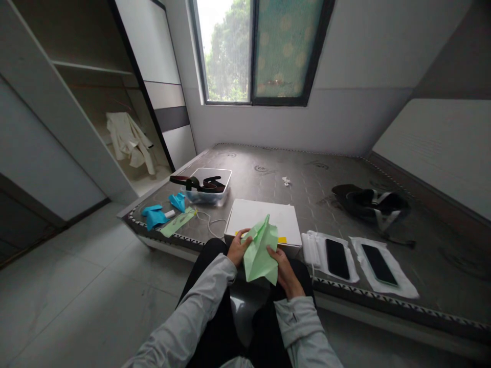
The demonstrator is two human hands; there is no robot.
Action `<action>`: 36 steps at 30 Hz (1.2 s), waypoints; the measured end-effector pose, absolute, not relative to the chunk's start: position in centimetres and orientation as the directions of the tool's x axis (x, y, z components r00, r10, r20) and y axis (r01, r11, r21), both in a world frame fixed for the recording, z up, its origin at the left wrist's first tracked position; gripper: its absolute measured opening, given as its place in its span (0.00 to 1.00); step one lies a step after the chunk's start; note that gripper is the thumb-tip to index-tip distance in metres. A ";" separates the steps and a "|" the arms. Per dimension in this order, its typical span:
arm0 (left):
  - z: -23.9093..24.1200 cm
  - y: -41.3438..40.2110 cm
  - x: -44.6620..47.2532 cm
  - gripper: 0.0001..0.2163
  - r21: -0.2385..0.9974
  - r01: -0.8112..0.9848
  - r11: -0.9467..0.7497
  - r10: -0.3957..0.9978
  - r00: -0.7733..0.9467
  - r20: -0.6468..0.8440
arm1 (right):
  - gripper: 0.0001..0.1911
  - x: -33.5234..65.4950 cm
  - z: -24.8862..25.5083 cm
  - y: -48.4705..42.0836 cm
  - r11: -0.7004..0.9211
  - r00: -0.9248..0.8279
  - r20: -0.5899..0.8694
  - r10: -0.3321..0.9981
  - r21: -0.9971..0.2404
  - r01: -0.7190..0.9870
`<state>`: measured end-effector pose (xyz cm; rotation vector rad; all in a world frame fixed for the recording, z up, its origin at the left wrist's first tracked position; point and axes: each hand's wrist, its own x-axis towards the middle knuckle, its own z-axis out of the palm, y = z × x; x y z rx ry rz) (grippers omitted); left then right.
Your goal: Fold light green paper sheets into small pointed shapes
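Observation:
A creased sheet of light green paper point(261, 258) is held up over my lap, partly folded, with a peak at its top. My left hand point(238, 248) grips its left edge, thumb on the near face. At its right edge, my right hand point(282, 266) pinches it, with some fingers hidden behind the paper. Just beyond the hands lies a white box point(264, 214) on the mattress, with a yellow strip point(282, 240) showing at its near edge.
Blue folded paper point(155, 217), a green strip point(178, 222), a cable point(209, 221) and a clear bin point(210, 197) holding a belt point(187, 181) lie left. Two phones point(337, 259) point(379, 264) rest on white wrapping at right; a dark cap point(368, 202) lies behind them.

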<state>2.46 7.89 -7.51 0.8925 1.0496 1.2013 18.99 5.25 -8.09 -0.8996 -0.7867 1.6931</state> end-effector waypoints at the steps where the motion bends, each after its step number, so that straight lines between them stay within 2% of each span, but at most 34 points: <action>1: -7.4 8.0 2.2 0.37 0.947 -0.285 0.148 0.988 0.012 -0.151 | 0.24 19.2 -8.4 5.4 -0.251 -0.166 -0.195 0.967 -0.845 -0.473; 3: -7.2 8.0 1.5 0.37 0.964 -0.240 0.115 0.990 -0.053 -0.131 | 0.25 19.5 -9.1 5.7 -0.201 -0.077 -0.186 0.979 -0.859 -0.470; 6: -6.6 7.6 0.6 0.37 0.996 -0.079 0.051 0.994 -0.091 -0.058 | 0.27 20.3 -10.2 6.1 -0.136 0.038 -0.169 0.985 -0.890 -0.435; 11: -6.4 6.5 0.2 0.47 0.982 0.175 -0.072 0.997 0.028 0.068 | 0.27 21.5 -11.0 6.2 -0.112 0.091 -0.151 0.984 -0.935 -0.337; 13: -6.6 6.3 0.1 0.39 0.963 0.259 -0.078 0.997 0.011 0.078 | 0.28 21.8 -10.8 6.0 -0.116 0.079 -0.146 0.986 -0.947 -0.299; 16: -6.8 6.5 -0.3 0.20 0.938 0.345 -0.046 0.994 -0.076 0.077 | 0.30 22.1 -10.4 5.8 -0.120 0.059 -0.139 0.989 -0.962 -0.246; 18: -6.8 6.8 -0.6 0.13 0.927 0.375 -0.022 0.988 -0.132 0.077 | 0.31 22.3 -10.2 5.6 -0.123 0.046 -0.137 0.990 -0.968 -0.221; 23: -6.5 6.7 -0.9 0.19 0.909 0.417 -0.010 0.989 -0.132 0.072 | 0.30 22.6 -10.5 5.5 -0.131 0.025 -0.138 0.990 -0.974 -0.186; 30: -6.4 6.0 0.0 0.19 0.900 0.411 -0.144 0.989 0.072 0.126 | 0.30 22.6 -10.5 5.4 -0.130 0.031 -0.137 0.990 -0.977 -0.167; 34: -7.0 6.3 0.4 0.12 0.841 0.513 -0.172 0.984 0.053 0.169 | 0.29 22.5 -10.1 5.1 -0.136 0.021 -0.141 0.990 -0.977 -0.167; 36: -7.1 6.6 0.3 0.09 0.857 0.497 -0.138 0.984 -0.032 0.177 | 0.28 22.5 -10.0 5.1 -0.135 0.022 -0.140 0.990 -0.977 -0.167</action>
